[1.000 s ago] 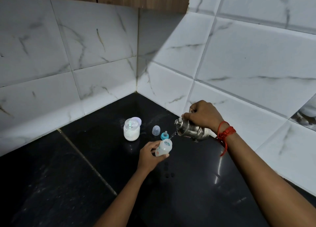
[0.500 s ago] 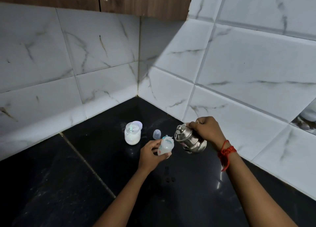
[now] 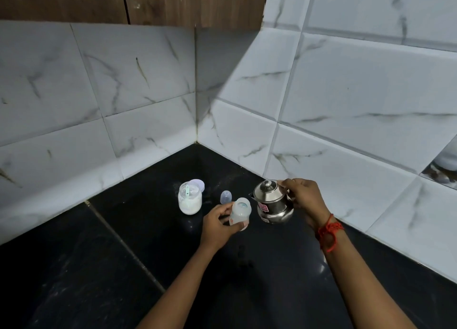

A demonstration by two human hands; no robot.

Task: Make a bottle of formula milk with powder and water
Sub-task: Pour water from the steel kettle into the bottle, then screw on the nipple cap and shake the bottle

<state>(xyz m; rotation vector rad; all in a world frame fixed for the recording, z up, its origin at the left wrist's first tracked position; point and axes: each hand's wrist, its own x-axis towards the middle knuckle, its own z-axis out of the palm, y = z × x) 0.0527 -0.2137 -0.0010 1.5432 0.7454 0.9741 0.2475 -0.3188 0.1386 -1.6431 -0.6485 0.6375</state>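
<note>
My left hand point(image 3: 217, 223) grips a small clear baby bottle point(image 3: 239, 213), open-topped and tilted slightly, just above the black counter point(image 3: 103, 266). Right of it my right hand point(image 3: 303, 200) holds a small steel kettle point(image 3: 270, 202) by its handle. The kettle is upright, lid on, its spout toward the bottle and close to it. A glass jar of white powder point(image 3: 189, 200) with a scoop inside stands open to the left, and its pale lid point(image 3: 197, 184) lies behind it. A small clear bottle cap point(image 3: 226, 197) stands between jar and bottle.
White marble-look tiled walls point(image 3: 346, 111) meet in a corner just behind the objects. Wooden cabinet fronts point(image 3: 148, 2) hang above. A red thread band point(image 3: 329, 231) circles my right wrist. A grout seam point(image 3: 123, 244) runs diagonally across the counter.
The kettle was tipped with its spout over the bottle; it has come back upright and lower. The teal piece beside the bottle is hidden now. My left hand stays on the bottle.
</note>
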